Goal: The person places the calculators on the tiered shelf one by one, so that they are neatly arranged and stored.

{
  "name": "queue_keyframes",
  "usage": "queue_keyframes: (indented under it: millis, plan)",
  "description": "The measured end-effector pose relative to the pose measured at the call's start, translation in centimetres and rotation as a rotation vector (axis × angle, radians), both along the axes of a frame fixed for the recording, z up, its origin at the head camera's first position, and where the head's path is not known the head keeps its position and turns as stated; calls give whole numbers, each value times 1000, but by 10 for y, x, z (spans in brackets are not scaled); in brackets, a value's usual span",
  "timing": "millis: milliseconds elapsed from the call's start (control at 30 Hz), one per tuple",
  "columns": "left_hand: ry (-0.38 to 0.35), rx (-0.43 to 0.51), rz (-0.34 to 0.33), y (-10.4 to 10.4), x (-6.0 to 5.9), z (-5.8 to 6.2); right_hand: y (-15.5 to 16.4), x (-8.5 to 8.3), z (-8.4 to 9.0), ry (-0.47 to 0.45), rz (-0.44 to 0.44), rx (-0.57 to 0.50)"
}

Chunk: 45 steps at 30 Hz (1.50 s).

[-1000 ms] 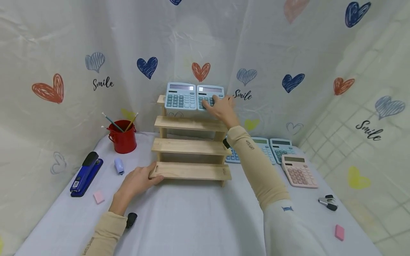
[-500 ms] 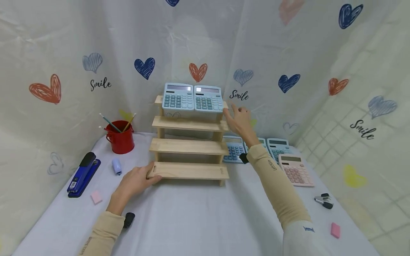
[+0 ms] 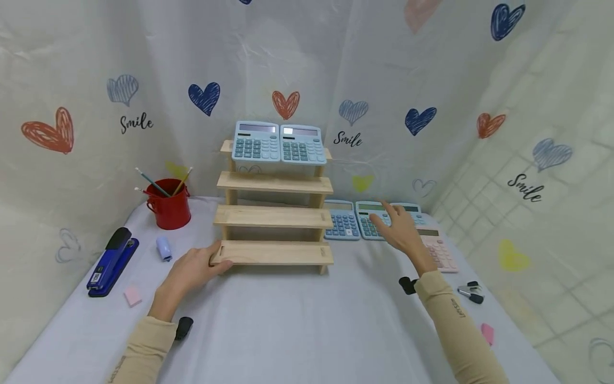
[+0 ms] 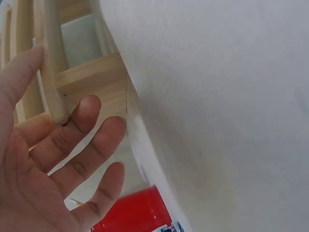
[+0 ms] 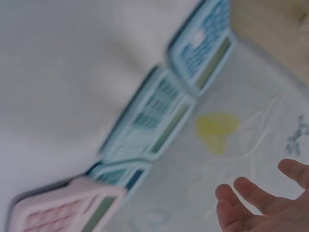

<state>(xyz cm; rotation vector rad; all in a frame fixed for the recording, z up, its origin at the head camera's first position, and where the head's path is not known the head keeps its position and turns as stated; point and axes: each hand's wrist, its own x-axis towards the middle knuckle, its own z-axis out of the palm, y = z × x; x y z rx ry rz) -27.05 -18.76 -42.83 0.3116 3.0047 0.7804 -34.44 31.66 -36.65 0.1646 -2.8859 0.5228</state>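
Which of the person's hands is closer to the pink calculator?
Right. The right hand hovers just left of the pink calculator; the left hand rests far away at the wooden rack's bottom-left corner.

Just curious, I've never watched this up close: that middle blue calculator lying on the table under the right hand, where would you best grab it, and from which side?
Probably by its long side edges, coming from above. The middle blue calculator lies flat with neighbours close on both sides, so its near short edge is freest: the right hand could lift there first, then grip.
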Motion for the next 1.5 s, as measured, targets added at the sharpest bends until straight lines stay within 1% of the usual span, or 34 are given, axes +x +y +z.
queue_keyframes:
  millis: [100, 200, 300, 400, 533, 667, 733, 833, 900, 967, 1100, 1300, 1367, 1500]
  plan:
    - [-6, 3, 3, -1, 1, -2, 31, 7, -10, -32, -46, 51]
    - [-2, 7, -1, -1, 1, -5, 61, 11, -16, -73, -105, 104]
    - [9, 3, -4, -1, 1, -5, 88, 14, -20, -139, -154, 138]
    - [13, -7, 0, 0, 0, -4, 108, 15, -22, -224, -183, 165]
    - [7, -14, 7, -1, -1, 0, 124, 16, -24, -359, -191, 160]
    - [21, -15, 6, -3, -1, 2, 130, 13, -29, -474, -221, 106]
    - [24, -10, 3, -3, -1, 2, 131, 11, -33, -519, -245, 76]
    - [19, -7, 4, -3, -2, 0, 133, 8, -38, -559, -256, 68]
    - [20, -5, 5, -2, -1, -1, 134, 7, -40, -571, -255, 83]
    - [20, -8, 7, -1, -1, -2, 136, 6, -41, -562, -255, 105]
    - [23, -9, 16, 1, -1, -3, 137, 8, -43, -550, -277, 81]
    - [15, -1, 19, 2, -1, -4, 138, 9, -48, -520, -252, 81]
    - [13, -6, 20, 2, 0, -4, 137, 10, -50, -497, -250, 79]
    - [14, -7, 23, 1, 0, -3, 128, 8, -50, -393, -195, 121]
